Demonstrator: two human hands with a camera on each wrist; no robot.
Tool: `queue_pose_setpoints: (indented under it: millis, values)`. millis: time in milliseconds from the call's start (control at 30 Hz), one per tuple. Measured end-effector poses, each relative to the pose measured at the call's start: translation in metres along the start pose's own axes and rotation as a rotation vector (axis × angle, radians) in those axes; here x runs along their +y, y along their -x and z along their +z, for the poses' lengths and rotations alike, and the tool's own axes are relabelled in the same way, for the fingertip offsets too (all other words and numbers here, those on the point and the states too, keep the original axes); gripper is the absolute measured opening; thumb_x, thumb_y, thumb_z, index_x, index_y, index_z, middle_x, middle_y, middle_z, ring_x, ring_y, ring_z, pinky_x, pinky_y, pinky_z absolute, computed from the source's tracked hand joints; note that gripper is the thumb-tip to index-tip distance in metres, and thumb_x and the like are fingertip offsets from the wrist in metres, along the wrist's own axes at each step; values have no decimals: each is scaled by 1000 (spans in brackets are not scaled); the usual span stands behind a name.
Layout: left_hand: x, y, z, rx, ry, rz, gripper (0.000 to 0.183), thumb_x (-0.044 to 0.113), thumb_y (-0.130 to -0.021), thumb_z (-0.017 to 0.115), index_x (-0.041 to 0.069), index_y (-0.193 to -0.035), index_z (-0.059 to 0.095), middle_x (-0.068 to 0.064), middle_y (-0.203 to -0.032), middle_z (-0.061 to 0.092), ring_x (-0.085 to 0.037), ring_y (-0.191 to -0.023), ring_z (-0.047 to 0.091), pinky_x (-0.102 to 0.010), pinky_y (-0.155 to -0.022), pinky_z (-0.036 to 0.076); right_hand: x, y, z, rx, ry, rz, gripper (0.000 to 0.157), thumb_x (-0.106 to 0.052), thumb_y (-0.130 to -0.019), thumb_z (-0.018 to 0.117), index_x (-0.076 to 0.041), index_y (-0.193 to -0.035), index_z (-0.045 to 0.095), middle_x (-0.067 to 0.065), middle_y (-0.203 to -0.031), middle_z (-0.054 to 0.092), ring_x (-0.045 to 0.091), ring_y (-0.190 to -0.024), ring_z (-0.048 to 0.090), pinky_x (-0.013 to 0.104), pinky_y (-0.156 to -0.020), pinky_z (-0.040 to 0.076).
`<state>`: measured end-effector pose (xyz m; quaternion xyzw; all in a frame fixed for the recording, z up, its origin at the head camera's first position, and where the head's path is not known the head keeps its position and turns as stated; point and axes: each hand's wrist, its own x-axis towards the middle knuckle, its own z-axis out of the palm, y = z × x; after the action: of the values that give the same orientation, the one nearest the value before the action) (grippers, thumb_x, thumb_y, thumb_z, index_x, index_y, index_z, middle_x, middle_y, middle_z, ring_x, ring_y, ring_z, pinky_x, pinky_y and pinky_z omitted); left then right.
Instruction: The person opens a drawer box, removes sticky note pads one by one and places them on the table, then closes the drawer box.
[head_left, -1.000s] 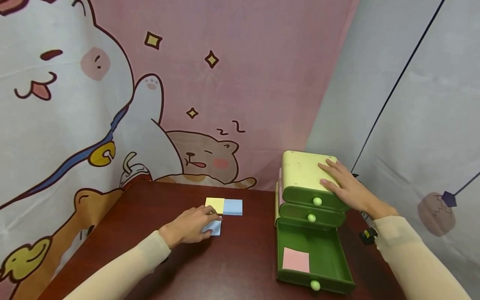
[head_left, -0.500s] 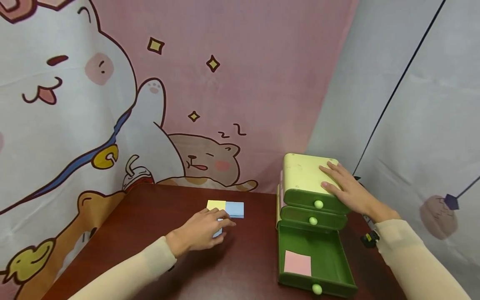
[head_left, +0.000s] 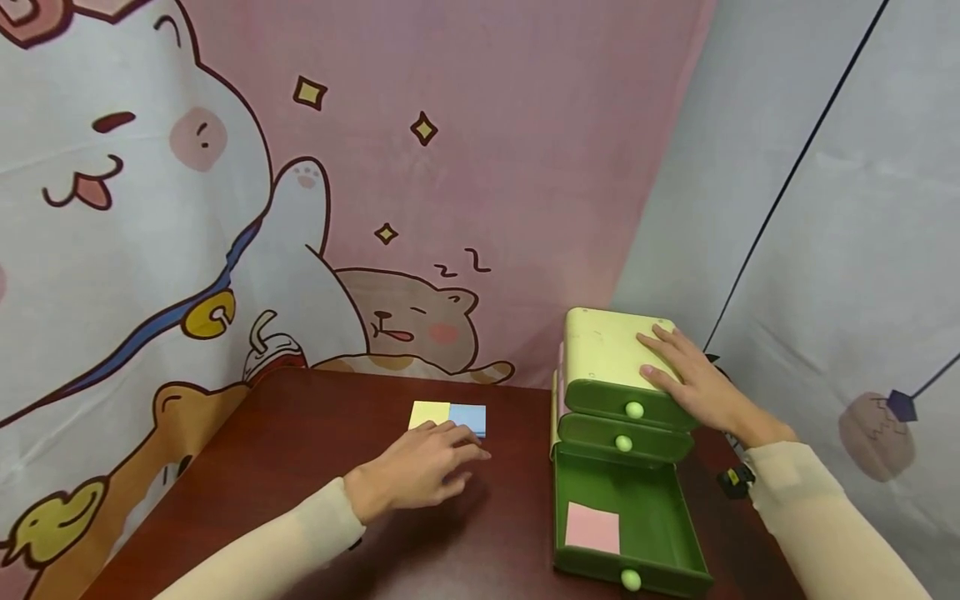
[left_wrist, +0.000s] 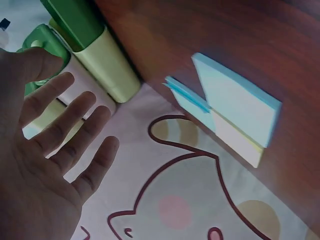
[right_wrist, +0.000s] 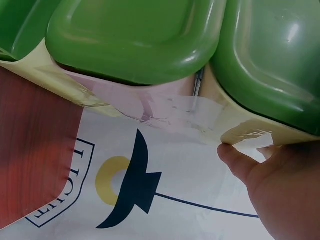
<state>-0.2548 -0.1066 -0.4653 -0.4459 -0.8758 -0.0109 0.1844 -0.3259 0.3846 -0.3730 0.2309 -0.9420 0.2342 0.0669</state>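
Note:
My left hand (head_left: 423, 467) hovers over the table with loosely spread fingers and nothing in them. Just beyond it lie a yellow sticky-note pad (head_left: 429, 412) and a blue sticky-note pad (head_left: 467, 416), side by side. The left wrist view also has a light-blue sticky-note pad (left_wrist: 237, 102) in front of them; my hand hides it in the head view. My right hand (head_left: 701, 387) rests on the right edge of the cream top of a small drawer unit (head_left: 611, 346). Its bottom green drawer (head_left: 648, 492) is pulled out, with a pink sticky note (head_left: 592, 527) inside.
The two upper drawers, with round light-green knobs (head_left: 634, 410), are closed. A dark red-brown table (head_left: 322, 433) bears everything. Behind it hangs a pink cloth (head_left: 525, 167) printed with cartoon animals, and a pale cloth (head_left: 810, 275) hangs at the right.
My left hand has moved right and a little nearer, away from the light-blue pad its fingers were at, and the pad is now hidden behind it. The right hand stays on the drawer unit.

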Motion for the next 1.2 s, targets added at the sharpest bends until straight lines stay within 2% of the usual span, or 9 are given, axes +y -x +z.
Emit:
queue_pose_setpoints:
  millis: [400,833,1067,1200]
  values:
    - [19,-24,-11,8,39,20,39,32,-111,77,31,-149,78,6,-143,76,-16,-125,76,-39,-101,66,-3,-2,-1,10,4,-2,72,-44,-122,56,-15,-184,36,24,-195,16,57,-181,1,95,-128,15]
    - [45,-56,-3,36,21,56,39,37,-111,77,35,-150,77,10,-145,76,-11,-124,75,-32,-99,65,0,2,2,21,5,-4,71,-42,-122,57,-16,-184,37,25,-195,17,58,-181,2,96,-127,16]
    - [60,-76,2,44,-7,110,37,40,-112,75,38,-149,78,12,-143,76,-8,-123,75,-26,-89,59,0,3,3,30,5,-14,70,-41,-122,58,-15,-183,38,26,-194,18,59,-181,3,96,-127,16]
    - [66,-86,7,34,-1,136,37,39,-112,74,39,-149,78,14,-144,75,-7,-123,74,-24,-88,57,-3,3,3,36,4,-23,70,-39,-122,58,-12,-183,38,29,-193,19,61,-180,3,95,-128,16]
